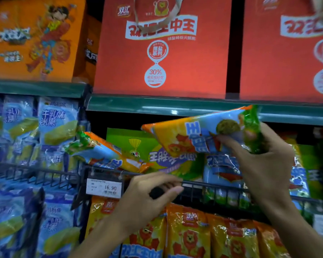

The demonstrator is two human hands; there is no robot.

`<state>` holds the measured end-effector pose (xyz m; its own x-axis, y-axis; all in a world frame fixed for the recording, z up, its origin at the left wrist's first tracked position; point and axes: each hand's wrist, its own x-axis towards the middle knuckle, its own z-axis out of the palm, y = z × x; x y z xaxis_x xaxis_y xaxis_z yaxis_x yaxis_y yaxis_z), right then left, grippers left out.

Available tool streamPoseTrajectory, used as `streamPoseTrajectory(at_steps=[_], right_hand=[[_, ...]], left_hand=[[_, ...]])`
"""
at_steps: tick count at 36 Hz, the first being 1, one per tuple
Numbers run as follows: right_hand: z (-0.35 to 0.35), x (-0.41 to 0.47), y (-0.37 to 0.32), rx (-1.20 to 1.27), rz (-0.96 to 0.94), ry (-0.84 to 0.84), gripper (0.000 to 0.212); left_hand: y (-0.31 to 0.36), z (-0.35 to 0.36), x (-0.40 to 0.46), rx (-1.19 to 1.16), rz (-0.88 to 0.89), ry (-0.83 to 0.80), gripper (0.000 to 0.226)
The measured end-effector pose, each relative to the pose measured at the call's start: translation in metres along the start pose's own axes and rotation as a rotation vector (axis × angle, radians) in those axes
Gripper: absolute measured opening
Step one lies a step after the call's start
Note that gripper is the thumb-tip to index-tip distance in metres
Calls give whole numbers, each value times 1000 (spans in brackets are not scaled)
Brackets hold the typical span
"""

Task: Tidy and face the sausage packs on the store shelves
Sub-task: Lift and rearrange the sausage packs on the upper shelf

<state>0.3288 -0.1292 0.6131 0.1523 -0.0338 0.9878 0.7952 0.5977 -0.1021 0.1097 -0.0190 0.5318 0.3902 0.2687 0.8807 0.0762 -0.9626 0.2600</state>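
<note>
My right hand [265,164] pinches an orange, blue and green sausage pack [190,133] by its green end and holds it lifted and tilted in front of the middle shelf. A second pack of the same kind [105,155] lies askew across the black wire front rail [212,187] of that shelf. My left hand [147,198] is at the rail beside the price tag [104,188], fingers stretched out and holding nothing. Green and blue sausage packs [175,164] stand behind the rail. Orange sausage packs [188,231] hang in a row below.
Blue corn-printed packs [58,127] fill the wire shelves on the left. Large red gift boxes [162,53] and an orange box [32,38] stand on the green-edged top shelf [175,107], just above the held pack.
</note>
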Motion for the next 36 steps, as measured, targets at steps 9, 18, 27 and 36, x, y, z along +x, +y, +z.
streamPoseTrajectory(at_steps=[9, 18, 27, 36], right_hand=[[28, -27, -25, 415, 407, 33, 47], [23, -27, -28, 634, 529, -269, 80], [22, 6, -59, 567, 388, -464, 65], [45, -4, -55, 652, 592, -249, 24]], left_hand=[[46, 12, 33, -753, -317, 217, 40], [63, -18, 46, -987, -173, 645, 38], [61, -35, 43, -675, -197, 281, 20], [73, -28, 37, -686, -302, 134, 46]])
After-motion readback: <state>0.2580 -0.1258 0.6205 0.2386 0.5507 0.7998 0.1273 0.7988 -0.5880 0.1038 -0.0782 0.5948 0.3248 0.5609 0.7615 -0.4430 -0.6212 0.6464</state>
